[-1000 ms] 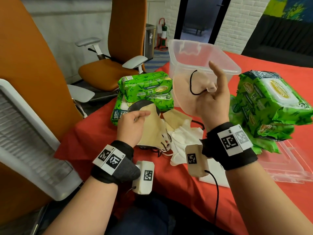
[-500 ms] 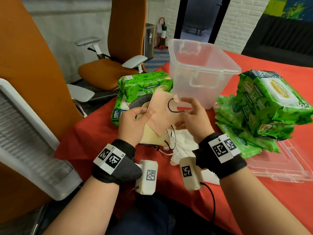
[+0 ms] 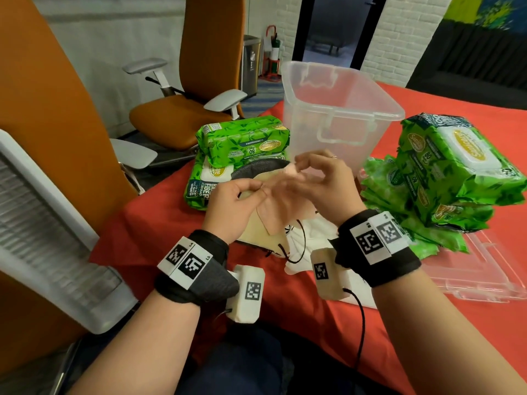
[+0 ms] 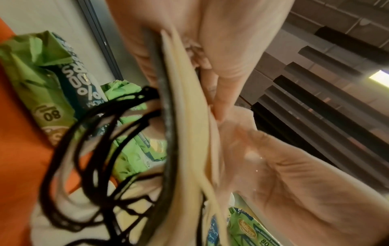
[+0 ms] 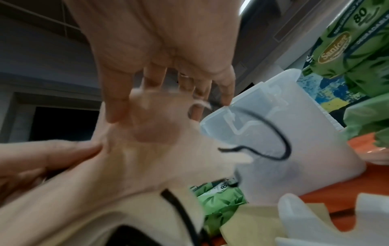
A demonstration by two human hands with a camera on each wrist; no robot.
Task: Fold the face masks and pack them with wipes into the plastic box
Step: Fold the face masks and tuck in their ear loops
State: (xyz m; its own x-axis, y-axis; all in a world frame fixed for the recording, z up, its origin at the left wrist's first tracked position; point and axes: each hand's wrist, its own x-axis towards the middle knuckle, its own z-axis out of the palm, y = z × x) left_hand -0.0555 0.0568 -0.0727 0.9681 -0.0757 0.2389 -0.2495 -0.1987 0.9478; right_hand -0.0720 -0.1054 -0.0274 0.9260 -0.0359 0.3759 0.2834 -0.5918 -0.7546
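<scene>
My left hand [image 3: 253, 191] pinches a stack of folded face masks [image 4: 185, 119], beige ones with a dark grey one [image 3: 256, 169] at the back, held upright above the red table. Their black ear loops [image 4: 94, 133] dangle below. A pink mask [image 3: 275, 216] lies against the front of this stack. My right hand [image 3: 302, 168] pinches its top edge, thumb in front and fingers behind, as the right wrist view shows through the thin pink mask [image 5: 155, 126]. The clear plastic box [image 3: 339, 109] stands open just behind both hands.
Green wipes packs are stacked left of the box [image 3: 245, 138] and piled at the right [image 3: 456, 172]. White masks [image 3: 302, 243] lie on the red tablecloth [image 3: 148, 232] under my hands. The box's clear lid [image 3: 484, 277] lies at right. Orange chairs [image 3: 176, 115] stand left.
My right hand brought the pink mask down from in front of the box to my left hand. The mask now lies against the stack that the left hand holds.
</scene>
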